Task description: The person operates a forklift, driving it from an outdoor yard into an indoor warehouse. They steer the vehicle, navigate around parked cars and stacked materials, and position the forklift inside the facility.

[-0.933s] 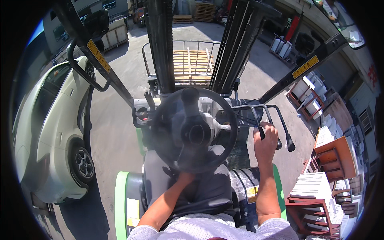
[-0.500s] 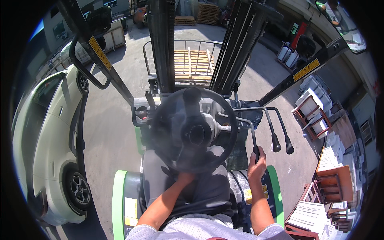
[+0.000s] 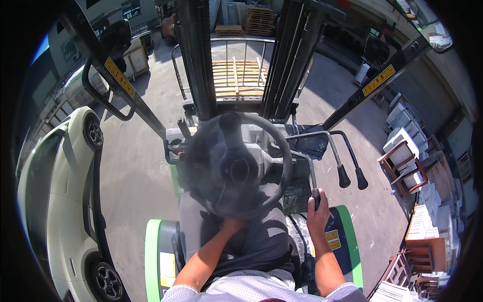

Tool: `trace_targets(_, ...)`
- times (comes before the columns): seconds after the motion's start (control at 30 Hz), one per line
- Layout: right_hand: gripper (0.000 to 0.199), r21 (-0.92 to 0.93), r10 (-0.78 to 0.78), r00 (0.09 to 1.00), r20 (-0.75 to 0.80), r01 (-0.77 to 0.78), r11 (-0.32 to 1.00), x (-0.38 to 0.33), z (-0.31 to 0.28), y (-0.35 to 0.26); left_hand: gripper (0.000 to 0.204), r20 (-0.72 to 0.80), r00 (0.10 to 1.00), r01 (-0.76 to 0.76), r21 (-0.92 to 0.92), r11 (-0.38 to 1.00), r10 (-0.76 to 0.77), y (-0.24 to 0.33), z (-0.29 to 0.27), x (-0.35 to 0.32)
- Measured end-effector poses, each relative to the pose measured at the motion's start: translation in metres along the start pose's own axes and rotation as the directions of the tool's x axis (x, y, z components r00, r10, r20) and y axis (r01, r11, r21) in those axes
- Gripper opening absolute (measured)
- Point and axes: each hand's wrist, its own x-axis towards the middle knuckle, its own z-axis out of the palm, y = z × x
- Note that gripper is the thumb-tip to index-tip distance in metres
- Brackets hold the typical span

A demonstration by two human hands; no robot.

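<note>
I sit at the controls of a forklift. In front of me is the black steering wheel (image 3: 286, 176), its left and lower parts blurred. My left hand (image 3: 233, 224) is at the wheel's lower rim, its fingers hidden there. On the right, my right hand (image 3: 319, 211) is closed around the black grip of a control lever (image 3: 313, 173). Two more levers (image 3: 343, 176) with black knobs stand farther right, untouched. Beyond the dark mast (image 3: 197, 60), slatted wooden pallets (image 3: 236, 75) show through the load guard (image 3: 244, 40).
A pale car (image 3: 70, 196) stands close on the left. Along the right wall are white panels (image 3: 422, 221) and brown wooden frames (image 3: 402, 163). Stacked pallets (image 3: 259, 21) stand far ahead. Grey pavement (image 3: 133, 186) lies around the forklift.
The car on the left and the piled furniture on the right have slid lower in view, as the forklift moves forward. Both hands keep their places on or by the controls.
</note>
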Motion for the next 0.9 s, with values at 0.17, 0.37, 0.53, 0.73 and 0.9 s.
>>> trace_targets(0.17,0.043,0.132,0.232,0.969,0.084,-0.242,0.961,0.035,0.015,-0.001,0.040,-0.066,0.998,0.015,0.078,0.997,-0.010,0.001,-0.010,0.034)
trace_targets(0.37,0.019,0.211,0.334,0.892,0.304,-0.405,0.890,0.058,0.024,-0.017,0.040,0.139,0.977,0.166,-0.032,0.986,-0.160,0.010,-0.021,0.076)
trace_targets(0.53,0.019,0.316,0.287,0.905,0.313,-0.385,0.867,0.085,0.035,-0.058,0.040,0.028,0.994,0.107,-0.089,0.990,-0.105,0.007,-0.023,0.096)
trace_targets(0.73,0.018,0.419,0.134,0.937,0.322,-0.268,0.867,0.154,0.088,-0.106,0.044,-0.043,0.999,0.005,0.045,0.999,-0.003,-0.008,-0.022,0.127)
trace_targets(0.9,0.015,0.520,-0.179,0.979,0.094,0.105,0.848,0.196,0.129,-0.125,0.047,-0.256,0.956,-0.119,0.102,0.988,0.142,-0.007,-0.018,0.162)
